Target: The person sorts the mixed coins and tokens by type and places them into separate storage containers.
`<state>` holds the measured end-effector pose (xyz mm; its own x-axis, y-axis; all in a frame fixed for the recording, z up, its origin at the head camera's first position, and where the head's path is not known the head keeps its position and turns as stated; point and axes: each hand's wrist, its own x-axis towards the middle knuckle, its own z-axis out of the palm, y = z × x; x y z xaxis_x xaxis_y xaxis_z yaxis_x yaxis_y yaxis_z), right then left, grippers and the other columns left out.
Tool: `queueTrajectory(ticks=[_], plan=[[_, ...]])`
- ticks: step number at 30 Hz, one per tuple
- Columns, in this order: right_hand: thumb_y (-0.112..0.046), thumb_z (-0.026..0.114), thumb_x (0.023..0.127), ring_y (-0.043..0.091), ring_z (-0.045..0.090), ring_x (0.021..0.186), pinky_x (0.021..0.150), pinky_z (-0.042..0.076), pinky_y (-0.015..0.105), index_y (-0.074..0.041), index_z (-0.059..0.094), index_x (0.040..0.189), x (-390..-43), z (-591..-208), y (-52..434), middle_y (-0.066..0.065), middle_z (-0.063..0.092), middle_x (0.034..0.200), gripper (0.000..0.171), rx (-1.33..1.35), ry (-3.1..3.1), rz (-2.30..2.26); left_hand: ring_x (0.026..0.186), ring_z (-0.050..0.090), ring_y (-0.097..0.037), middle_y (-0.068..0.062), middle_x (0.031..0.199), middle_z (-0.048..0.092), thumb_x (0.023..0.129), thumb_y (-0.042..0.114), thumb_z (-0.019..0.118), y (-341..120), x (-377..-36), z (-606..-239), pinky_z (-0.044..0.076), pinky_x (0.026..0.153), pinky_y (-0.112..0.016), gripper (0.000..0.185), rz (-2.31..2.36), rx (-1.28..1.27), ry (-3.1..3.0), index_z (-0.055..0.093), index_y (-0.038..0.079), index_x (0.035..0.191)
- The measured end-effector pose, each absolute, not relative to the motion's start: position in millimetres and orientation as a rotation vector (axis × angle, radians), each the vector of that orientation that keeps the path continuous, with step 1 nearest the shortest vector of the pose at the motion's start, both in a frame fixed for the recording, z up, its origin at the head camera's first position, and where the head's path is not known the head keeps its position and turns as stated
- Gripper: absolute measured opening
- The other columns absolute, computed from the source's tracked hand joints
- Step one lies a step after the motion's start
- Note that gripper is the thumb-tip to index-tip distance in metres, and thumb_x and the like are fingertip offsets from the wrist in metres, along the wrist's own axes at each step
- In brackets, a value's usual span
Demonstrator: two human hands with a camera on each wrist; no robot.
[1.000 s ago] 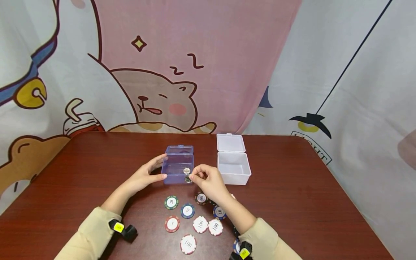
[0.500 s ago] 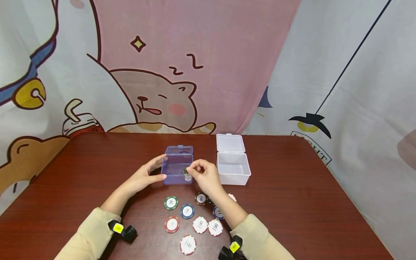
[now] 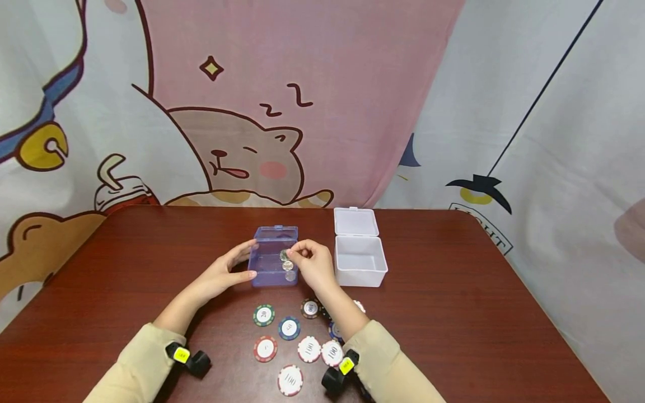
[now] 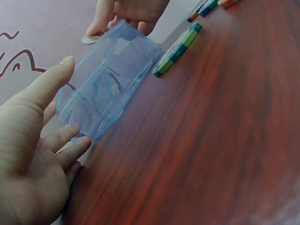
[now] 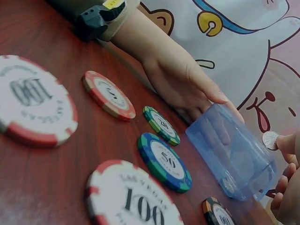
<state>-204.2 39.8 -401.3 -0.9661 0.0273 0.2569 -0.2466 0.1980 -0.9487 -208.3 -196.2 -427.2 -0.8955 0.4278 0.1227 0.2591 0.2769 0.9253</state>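
Holding a coin (image 3: 284, 255) over the blue box (image 3: 272, 263), the right hand (image 3: 312, 264) pinches it while the flat left hand (image 3: 221, 274) steadies the box, which looks to have one coin inside, and the chips (image 3: 297, 341) wait untouched on the table (image 3: 453, 313).

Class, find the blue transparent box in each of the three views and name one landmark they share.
Head: blue transparent box at table centre, between both hands.
Left wrist: upper left, beside the left hand.
Right wrist: right of centre.
Shared landmark: green 20 chip.
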Motion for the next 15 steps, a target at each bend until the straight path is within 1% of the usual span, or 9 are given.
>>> queueTrajectory(ticks=[3,8,15], plan=[[-0.004,0.075,0.079,0.009,0.042,0.063,0.054,0.033,0.019,0.0,0.068,0.076,-207.7,-401.6,36.8,-0.004,0.044,0.065,0.008,0.19,-2.249,1.862,0.132,0.035,-0.04,-0.019,0.147,0.037,0.087,0.015,0.069,-196.1,-208.1,-427.2,0.017,0.106,-0.061,0.072,1.678,0.641,2.388,0.032,0.009,0.148],[-0.006,0.075,0.079,0.009,0.041,0.064,0.054,0.033,0.02,-0.002,0.069,0.076,-213.8,-400.4,32.8,-0.004,0.044,0.066,0.008,0.139,-2.287,1.831,0.132,0.035,-0.039,-0.018,0.147,0.037,0.088,0.017,0.069,-195.6,-208.0,-426.6,0.017,0.106,-0.061,0.071,1.668,0.629,2.397,0.032,0.009,0.148],[-0.009,0.076,0.079,0.01,0.042,0.066,0.059,0.034,0.024,-0.004,0.07,0.076,-222.8,-400.8,28.7,-0.004,0.045,0.067,0.008,0.089,-2.323,1.784,0.132,0.034,-0.04,-0.019,0.147,0.037,0.088,0.018,0.069,-195.8,-207.3,-425.4,0.017,0.106,-0.061,0.072,1.67,0.628,2.393,0.032,0.009,0.149]])
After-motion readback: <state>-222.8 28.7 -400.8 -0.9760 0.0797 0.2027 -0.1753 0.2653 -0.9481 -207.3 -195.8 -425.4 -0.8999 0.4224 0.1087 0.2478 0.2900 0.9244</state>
